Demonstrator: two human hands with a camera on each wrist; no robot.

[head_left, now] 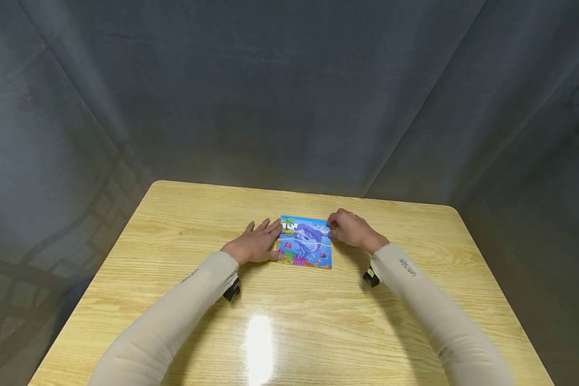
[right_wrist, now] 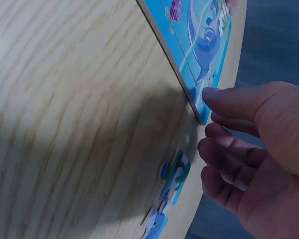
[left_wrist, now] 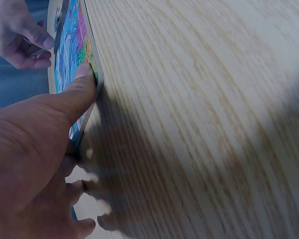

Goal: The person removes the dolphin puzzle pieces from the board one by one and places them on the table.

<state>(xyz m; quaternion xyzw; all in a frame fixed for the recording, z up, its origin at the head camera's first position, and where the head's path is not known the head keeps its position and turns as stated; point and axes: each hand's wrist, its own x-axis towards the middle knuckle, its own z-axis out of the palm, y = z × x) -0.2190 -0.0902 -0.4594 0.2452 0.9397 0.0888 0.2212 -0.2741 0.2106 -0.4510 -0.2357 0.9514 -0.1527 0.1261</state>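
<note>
A flat square picture puzzle (head_left: pixel 309 244) with purple dolphins, a palm and coral lies on the wooden table. My left hand (head_left: pixel 257 244) rests at its left side with fingers spread and mostly straight. In the left wrist view, the left thumb (left_wrist: pixel 79 87) lies on the puzzle's near left corner. At the far right corner, my right hand (head_left: pixel 351 229) has its fingers curled. The right wrist view shows the right thumb (right_wrist: pixel 219 97) on that corner and the forefinger behind it, pinching the edge; the exact contact is partly hidden.
Loose puzzle pieces (right_wrist: pixel 175 181) lie on the table below the right hand in the right wrist view; the head view does not show them. The wooden table (head_left: pixel 309 321) has rounded far corners. A dark grey curtain (head_left: pixel 289 96) hangs behind and beside it.
</note>
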